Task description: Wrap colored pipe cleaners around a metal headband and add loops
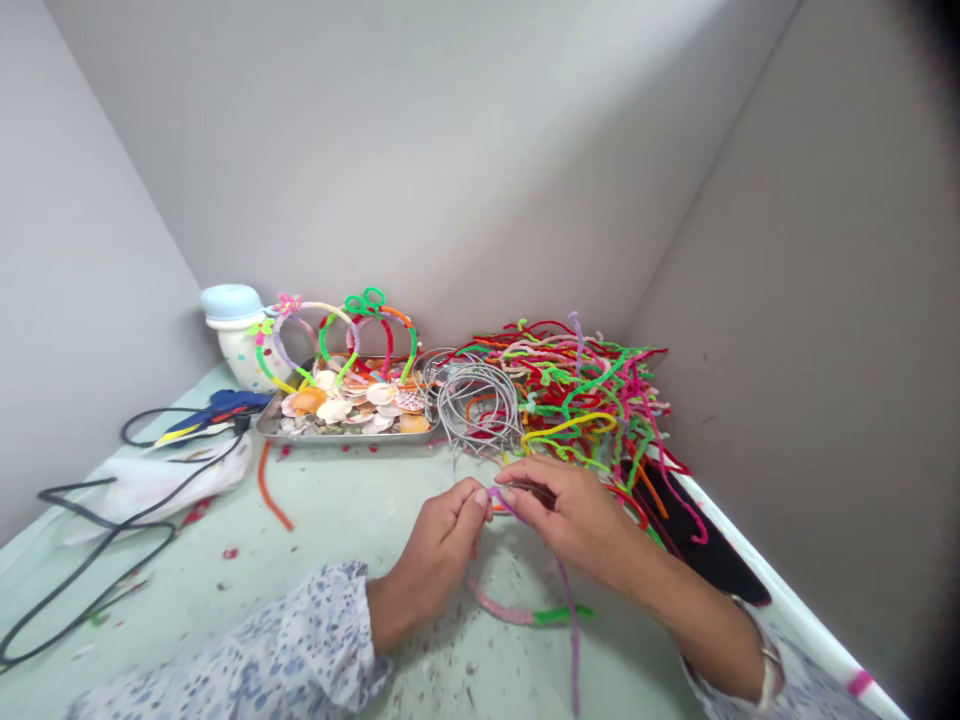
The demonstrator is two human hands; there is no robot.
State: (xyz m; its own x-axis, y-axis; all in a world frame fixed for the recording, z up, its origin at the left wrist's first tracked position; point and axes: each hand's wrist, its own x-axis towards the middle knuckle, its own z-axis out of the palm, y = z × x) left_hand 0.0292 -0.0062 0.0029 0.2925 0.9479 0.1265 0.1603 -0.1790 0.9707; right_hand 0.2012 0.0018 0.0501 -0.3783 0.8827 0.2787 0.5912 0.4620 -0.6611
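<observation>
My left hand (448, 530) is closed in a pinch near the table's middle, gripping a curved piece wrapped in pink and green pipe cleaner (517, 615), which hangs below it. Close beside it, my right hand (559, 500) pinches a purple pipe cleaner (564, 580), whose long end dangles down toward the table. Both sets of fingertips almost meet where the purple strand joins the piece. Part of the wrapped piece is hidden behind my fingers. Just beyond the hands lies a coil of silver wire (480, 405).
A metal tray (345, 437) of seashells holds several wrapped headbands. Behind it stands a white jar (238, 340) with a blue lid. Mixed pipe cleaners (577, 380) are heaped at the back right, over a black object (712, 545). A black cable (97, 540) and blue-handled pliers (225, 405) lie left.
</observation>
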